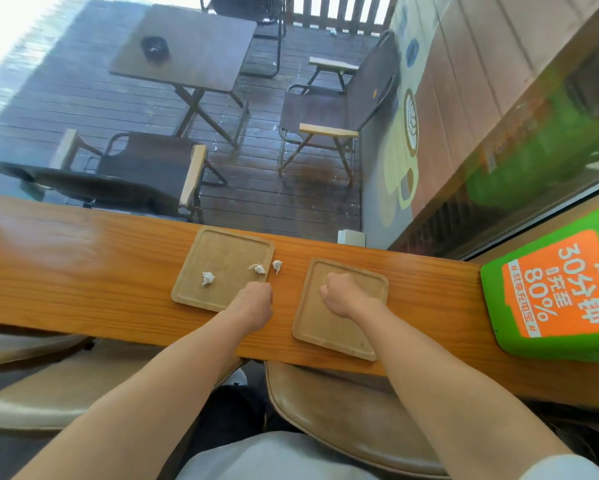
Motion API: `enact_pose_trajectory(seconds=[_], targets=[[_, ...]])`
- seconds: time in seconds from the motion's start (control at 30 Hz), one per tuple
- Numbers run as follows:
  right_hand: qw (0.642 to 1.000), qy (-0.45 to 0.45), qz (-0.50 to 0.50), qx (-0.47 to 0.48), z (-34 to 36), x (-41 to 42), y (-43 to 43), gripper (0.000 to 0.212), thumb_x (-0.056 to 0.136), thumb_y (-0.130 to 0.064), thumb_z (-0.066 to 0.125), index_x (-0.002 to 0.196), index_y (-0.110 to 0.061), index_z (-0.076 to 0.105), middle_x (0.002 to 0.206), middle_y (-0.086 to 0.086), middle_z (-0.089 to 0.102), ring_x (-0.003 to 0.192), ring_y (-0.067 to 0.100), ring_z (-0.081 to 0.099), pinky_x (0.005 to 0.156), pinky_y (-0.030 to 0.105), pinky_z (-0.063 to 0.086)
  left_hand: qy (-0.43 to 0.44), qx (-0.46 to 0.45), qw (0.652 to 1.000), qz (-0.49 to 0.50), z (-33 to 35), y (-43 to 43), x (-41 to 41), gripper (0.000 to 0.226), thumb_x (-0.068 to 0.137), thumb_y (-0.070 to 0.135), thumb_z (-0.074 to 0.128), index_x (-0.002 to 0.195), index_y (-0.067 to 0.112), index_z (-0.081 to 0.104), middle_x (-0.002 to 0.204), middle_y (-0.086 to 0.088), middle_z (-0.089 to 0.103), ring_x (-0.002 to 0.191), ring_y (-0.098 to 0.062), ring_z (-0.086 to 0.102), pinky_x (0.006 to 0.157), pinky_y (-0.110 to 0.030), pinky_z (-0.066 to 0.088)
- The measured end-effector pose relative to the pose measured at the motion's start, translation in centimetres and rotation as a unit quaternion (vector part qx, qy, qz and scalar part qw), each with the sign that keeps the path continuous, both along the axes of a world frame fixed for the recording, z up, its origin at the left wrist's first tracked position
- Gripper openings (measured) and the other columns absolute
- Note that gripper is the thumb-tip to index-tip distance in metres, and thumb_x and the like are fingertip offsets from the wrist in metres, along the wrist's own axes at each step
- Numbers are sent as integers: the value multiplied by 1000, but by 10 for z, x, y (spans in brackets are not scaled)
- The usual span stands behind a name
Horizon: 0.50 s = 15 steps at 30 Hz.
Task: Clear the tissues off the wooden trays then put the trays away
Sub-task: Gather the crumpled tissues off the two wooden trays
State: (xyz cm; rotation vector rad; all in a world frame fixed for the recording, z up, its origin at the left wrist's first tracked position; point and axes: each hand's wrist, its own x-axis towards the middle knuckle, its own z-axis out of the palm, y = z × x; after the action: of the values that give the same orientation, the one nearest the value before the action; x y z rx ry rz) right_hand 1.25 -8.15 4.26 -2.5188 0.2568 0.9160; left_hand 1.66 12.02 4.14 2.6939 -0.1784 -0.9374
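Note:
Two square wooden trays lie side by side on a long wooden counter. The left tray (218, 251) carries two crumpled white tissues, one (207, 278) near its middle and one (257, 268) by its right rim. A third tissue (277, 265) lies on the counter between the trays. My left hand (254, 299) is a closed fist at the left tray's near right corner. My right hand (339, 294) is a closed fist resting on the right tray (329, 337). What either fist holds is hidden.
The wooden counter (83, 265) runs along a window. A green and orange box (554, 292) stands at its right end. A small white object (351, 237) sits at the counter's far edge. Tan stool seats (343, 417) are below me. Outside are tables and folding chairs.

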Motion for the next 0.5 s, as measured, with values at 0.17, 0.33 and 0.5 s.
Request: enact_pose_trajectory(seconds=[0.17, 0.33, 0.5], targets=[[1000, -8, 0, 17, -1, 14, 14, 15, 97, -21, 40, 90, -11, 49, 100, 10, 55, 80, 25, 53, 68, 35, 45, -16, -22, 999, 44, -7, 12, 13, 17, 100, 20, 44, 108, 14, 58, 106, -11, 62, 88, -27, 59, 77, -41, 52], [999, -6, -6, 42, -15, 25, 35, 24, 98, -13, 33, 102, -7, 56, 114, 14, 58, 92, 28, 55, 80, 38, 49, -73, -17, 994, 74, -18, 18, 21, 27, 98, 43, 47, 104, 19, 56, 91, -5, 67, 80, -25, 63, 71, -42, 56], [998, 5, -25, 64, -34, 33, 49, 25, 98, -14, 31, 100, -14, 56, 103, 10, 58, 89, 27, 55, 77, 38, 48, -108, -17, 991, 77, -32, 18, 28, 27, 97, 37, 53, 116, 19, 47, 94, -10, 69, 81, -29, 66, 62, -40, 53]])
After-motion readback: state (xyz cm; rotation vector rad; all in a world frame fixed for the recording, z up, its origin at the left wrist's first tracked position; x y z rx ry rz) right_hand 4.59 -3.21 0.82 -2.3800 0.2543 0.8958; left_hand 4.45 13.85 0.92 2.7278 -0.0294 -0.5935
